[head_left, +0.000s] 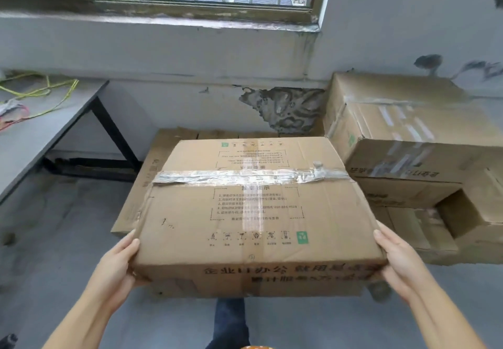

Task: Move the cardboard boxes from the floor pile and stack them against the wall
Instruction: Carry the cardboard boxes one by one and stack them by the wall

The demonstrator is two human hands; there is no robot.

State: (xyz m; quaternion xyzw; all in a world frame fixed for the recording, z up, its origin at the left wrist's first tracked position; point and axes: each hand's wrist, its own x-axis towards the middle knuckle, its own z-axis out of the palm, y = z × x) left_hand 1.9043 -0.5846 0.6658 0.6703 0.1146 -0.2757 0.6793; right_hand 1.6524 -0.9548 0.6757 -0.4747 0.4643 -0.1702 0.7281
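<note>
Taped cardboard box [253,212] held mid-frame, above a flattened carton [152,174].
Left hand [117,264] and right hand [400,261] grip its near corners, fingers curled under.

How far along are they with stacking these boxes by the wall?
Partly done, it seems. Several stacked boxes already sit against the wall on the right. In hand: the left hand and right hand hold a taped box by its near corners, above a flat cardboard piece below the window. The floor pile is out of view, so what's left can't be judged.
</note>
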